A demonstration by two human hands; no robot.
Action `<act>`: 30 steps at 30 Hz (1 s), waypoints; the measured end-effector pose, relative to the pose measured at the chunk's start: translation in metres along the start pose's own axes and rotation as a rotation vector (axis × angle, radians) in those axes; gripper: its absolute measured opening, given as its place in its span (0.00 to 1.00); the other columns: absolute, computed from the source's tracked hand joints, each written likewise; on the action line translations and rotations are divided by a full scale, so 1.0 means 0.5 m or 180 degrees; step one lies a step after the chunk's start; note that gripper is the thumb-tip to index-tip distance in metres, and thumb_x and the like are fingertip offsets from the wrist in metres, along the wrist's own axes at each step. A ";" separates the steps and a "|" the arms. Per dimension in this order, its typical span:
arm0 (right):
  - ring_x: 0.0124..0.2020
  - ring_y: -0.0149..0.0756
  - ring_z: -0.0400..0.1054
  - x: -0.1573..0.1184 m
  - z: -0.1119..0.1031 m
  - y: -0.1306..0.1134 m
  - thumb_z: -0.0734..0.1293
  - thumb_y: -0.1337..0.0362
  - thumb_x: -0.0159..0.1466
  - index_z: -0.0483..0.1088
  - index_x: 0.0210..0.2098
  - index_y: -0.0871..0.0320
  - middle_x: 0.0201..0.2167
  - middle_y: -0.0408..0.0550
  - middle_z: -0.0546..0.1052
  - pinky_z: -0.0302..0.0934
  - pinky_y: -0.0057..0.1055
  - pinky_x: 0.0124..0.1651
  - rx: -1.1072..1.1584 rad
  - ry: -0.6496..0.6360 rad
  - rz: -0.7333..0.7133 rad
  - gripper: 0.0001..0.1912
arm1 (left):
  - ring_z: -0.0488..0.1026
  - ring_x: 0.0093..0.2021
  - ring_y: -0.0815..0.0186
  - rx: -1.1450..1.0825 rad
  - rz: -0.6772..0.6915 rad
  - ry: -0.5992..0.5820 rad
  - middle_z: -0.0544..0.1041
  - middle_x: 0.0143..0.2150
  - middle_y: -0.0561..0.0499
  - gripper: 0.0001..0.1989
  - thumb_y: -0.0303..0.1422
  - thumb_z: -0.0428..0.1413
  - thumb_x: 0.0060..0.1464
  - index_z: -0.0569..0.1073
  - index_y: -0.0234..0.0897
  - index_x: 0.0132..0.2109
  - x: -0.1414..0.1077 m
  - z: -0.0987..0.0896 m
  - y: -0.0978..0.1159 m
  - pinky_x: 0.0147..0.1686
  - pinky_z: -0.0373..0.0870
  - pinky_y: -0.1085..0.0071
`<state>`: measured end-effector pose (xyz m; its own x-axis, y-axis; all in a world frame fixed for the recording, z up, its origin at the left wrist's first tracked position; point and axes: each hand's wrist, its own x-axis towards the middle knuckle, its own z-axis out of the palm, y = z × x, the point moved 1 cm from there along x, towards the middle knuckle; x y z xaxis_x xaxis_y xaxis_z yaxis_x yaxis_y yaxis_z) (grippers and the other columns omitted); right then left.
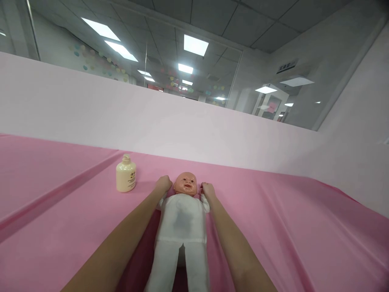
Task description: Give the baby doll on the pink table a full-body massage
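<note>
A baby doll [186, 219] with a hard plastic head and a white cloth body lies on its back, head away from me. Its arms are bent up beside its head. My left hand [164, 185] is closed around the end of the doll's arm on the left. On the other side my right hand [208, 190] is closed at the end of the other arm, fingers curled. The doll's hands are mostly hidden inside my grip. A greyish patch shows on the doll's belly.
A cream pump bottle [125, 174] stands upright left of the doll. Pink sheeting [258, 211] with folds covers the surface. Behind it rises a low white wall [170, 121] topped by a glass pane [206, 77]; another white wall closes the right side.
</note>
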<state>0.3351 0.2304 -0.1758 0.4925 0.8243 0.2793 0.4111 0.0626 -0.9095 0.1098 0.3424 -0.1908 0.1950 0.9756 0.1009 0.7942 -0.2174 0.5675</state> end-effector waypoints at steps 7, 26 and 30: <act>0.15 0.30 0.56 -0.034 -0.011 -0.022 0.59 0.61 0.56 0.56 0.19 0.55 0.12 0.38 0.60 0.50 0.25 0.20 0.0232 0.0021 0.0027 0.11 | 0.73 0.39 0.56 -0.0232 0.0322 0.0434 0.76 0.39 0.41 0.12 0.28 0.45 0.56 0.70 0.36 0.43 -0.063 -0.047 0.027 0.32 0.63 0.69; 0.20 0.26 0.50 -0.337 -0.101 -0.069 0.61 0.55 0.63 0.59 0.28 0.57 0.18 0.37 0.59 0.44 0.24 0.23 0.0508 -0.1195 -0.0581 0.14 | 0.69 0.32 0.69 -0.0701 0.2650 -0.0132 0.73 0.31 0.53 0.08 0.25 0.46 0.52 0.70 0.36 0.36 -0.429 -0.104 0.017 0.36 0.62 0.74; 0.21 0.26 0.48 -0.366 -0.088 -0.065 0.60 0.58 0.64 0.60 0.28 0.58 0.19 0.36 0.55 0.44 0.24 0.25 -0.0113 -0.1030 -0.0989 0.12 | 0.69 0.33 0.68 -0.0612 0.2555 -0.0176 0.73 0.31 0.53 0.09 0.25 0.46 0.50 0.70 0.36 0.36 -0.430 -0.092 0.014 0.37 0.62 0.73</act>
<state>0.2653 0.0529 -0.1837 0.0785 0.9034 0.4216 0.5303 0.3203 -0.7850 0.0469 0.1326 -0.1710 0.6929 0.5218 0.4976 0.2900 -0.8335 0.4703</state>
